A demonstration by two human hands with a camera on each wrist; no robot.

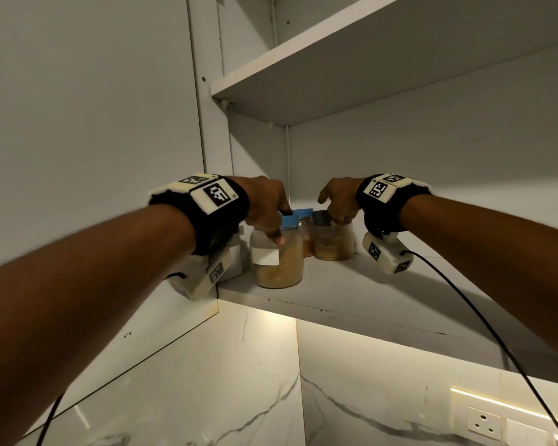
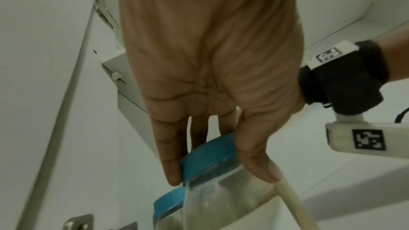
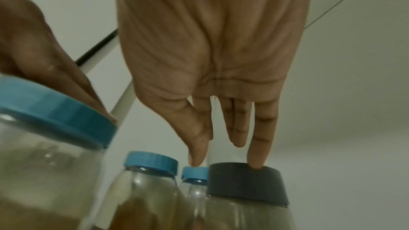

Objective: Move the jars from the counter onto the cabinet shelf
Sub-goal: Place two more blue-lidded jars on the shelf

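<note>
From up at head height, both arms reach onto the lower white cabinet shelf [image 1: 351, 284], where the jars stand upright in a tight cluster near the back corner. The left hand [image 1: 264, 204] comes down from above on the clear glass jar with the blue screw lid and a blank white label [image 1: 279, 259], thumb against the glass just under the lid, fingers over the lid's far side; this jar stands nearest the shelf's front edge. The right hand [image 1: 338, 201] is just beside it, over the clear jar with the dark lid [image 1: 332, 239], which stands further back. Between the two, behind the left grip, an orange-filled jar [image 1: 306, 236] fills the gap, so there is little room to slide either jar inward. In the left wrist view, the left hand [image 2: 210, 76] wraps the blue lid [image 2: 208, 155] from above, thumb and fingers on opposite sides of the rim: a narrow grip holding the jar, whose long axis runs straight down from the palm. In the right wrist view, the right hand [image 3: 210, 50] has straight fingers, one fingertip [image 3: 256, 163] resting on top of the dark lid [image 3: 245, 183]: a loose, wide grip holding nothing. A medium blue-lidded jar [image 3: 150, 162] and a small blue-capped bottle [image 3: 194, 172] crowd the thumb side. To my eye the jars are shelved and the hands need only lift straight up to clear them.
</note>
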